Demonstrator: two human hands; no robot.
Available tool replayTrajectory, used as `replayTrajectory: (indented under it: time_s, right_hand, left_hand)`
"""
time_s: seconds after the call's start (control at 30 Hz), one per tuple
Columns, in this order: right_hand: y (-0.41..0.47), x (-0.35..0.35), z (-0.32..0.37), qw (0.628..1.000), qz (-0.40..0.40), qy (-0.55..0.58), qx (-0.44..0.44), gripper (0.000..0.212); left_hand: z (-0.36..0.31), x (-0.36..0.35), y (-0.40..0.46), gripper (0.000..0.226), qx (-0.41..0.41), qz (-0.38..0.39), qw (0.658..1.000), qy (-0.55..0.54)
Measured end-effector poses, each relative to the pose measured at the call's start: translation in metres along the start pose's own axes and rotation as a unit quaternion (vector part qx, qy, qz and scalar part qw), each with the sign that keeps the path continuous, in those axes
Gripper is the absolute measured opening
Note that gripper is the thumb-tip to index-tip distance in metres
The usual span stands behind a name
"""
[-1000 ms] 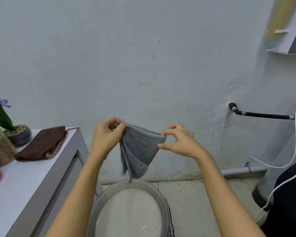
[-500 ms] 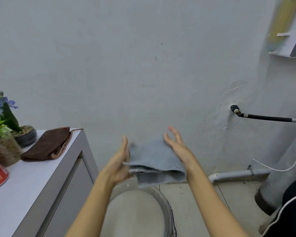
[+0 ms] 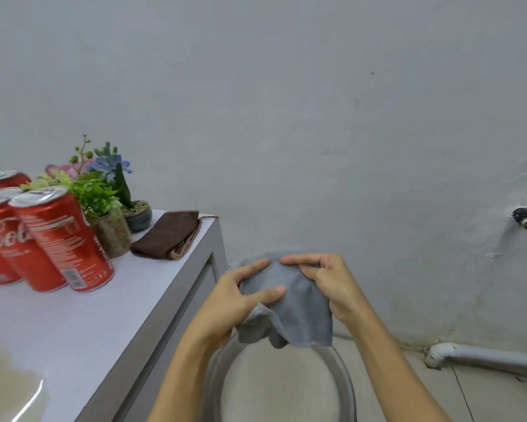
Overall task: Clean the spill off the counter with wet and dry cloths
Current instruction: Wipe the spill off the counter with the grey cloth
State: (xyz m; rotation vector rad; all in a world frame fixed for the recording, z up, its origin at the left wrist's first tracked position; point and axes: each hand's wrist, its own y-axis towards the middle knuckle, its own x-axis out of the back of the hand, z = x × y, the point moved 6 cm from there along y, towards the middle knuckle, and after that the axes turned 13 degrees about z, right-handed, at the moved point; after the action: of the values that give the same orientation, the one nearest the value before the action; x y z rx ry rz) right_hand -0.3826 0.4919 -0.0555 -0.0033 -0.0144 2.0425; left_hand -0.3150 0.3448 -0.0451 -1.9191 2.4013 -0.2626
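Where both hands meet: over the basin, off the right edge of the surface, bunching one cloth between them.
Left hand point(image 3: 239, 295): curled round the grey cloth point(image 3: 298, 312), thumb pressed flat across its near face, fingertips laid along its top fold.
Right hand point(image 3: 326, 278): gripping the same cloth from the other side, fingers bent over the top edge, tips almost touching those of the left hand.
Grey cloth: folded and gathered, upper part held between the two hands, lower corners hanging loose just above the basin rim.
Basin point(image 3: 346, 388): round, translucent grey, on the floor directly under the cloth; pale inside, contents not clear enough to tell.
Surface point(image 3: 103, 315): white top with a grey frame, to the left of the hands, its right corner near the left hand.
Brown cloth point(image 3: 167, 236): folded, lying flat at the far right corner of the surface, well apart from both hands.
Spill point(image 3: 3, 382): brownish, glossy puddle at the near left of the surface.
Cola cans point(image 3: 61, 239): three red ones upright, clustered at the left, the front one nearest the spill.
Potted plants point(image 3: 103, 205): two small pots with green leaves and blue and pink flowers, between the cans and the brown cloth, against the wall.
Pipe point(image 3: 484, 357): grey, along the foot of the wall at the right.
Hose fitting point(image 3: 525, 219): black, on the wall at the far right.
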Motion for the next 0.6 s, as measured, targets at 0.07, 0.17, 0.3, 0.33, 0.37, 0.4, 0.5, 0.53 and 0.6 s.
replayTrajectory:
  time_s: [0.07,0.17,0.3,0.33,0.37,0.4,0.5,0.53,0.6]
  right_hand:
    - [0.011,-0.03,0.01,0.998,0.048,-0.019,0.022,0.039]
    - [0.022,-0.085,0.036,0.987,0.139,-0.037,0.067,0.044]
    - [0.024,-0.167,0.08,0.947,0.256,-0.085,0.174,0.043]
    - [0.023,-0.188,0.087,0.932,0.281,-0.117,0.198,0.044]
    - [0.021,-0.213,0.092,0.913,0.31,-0.153,0.218,0.043]
    - [0.02,-0.23,0.092,0.895,0.327,-0.198,0.231,0.042]
    - [0.015,-0.278,0.078,0.832,0.325,-0.356,0.274,0.036]
    - [0.012,-0.285,0.076,0.814,0.281,-0.406,0.307,0.033]
    - [-0.002,-0.295,0.075,0.783,0.24,-0.456,0.35,0.038]
  left_hand:
    - [-0.006,0.016,-0.026,0.072,-0.005,-0.063,0.996,0.058]
    - [-0.019,0.044,-0.073,0.079,-0.009,-0.184,0.972,0.142]
    - [-0.039,0.077,-0.149,0.079,0.0,-0.39,0.891,0.234]
    - [-0.041,0.083,-0.166,0.078,0.012,-0.436,0.862,0.259]
    - [-0.041,0.088,-0.186,0.078,0.035,-0.476,0.832,0.283]
    - [-0.038,0.092,-0.196,0.078,0.062,-0.492,0.814,0.304]
    - [-0.016,0.096,-0.22,0.075,0.208,-0.482,0.771,0.361]
    - [-0.008,0.095,-0.227,0.072,0.26,-0.476,0.745,0.388]
    - [0.0,0.096,-0.246,0.07,0.317,-0.488,0.699,0.415]
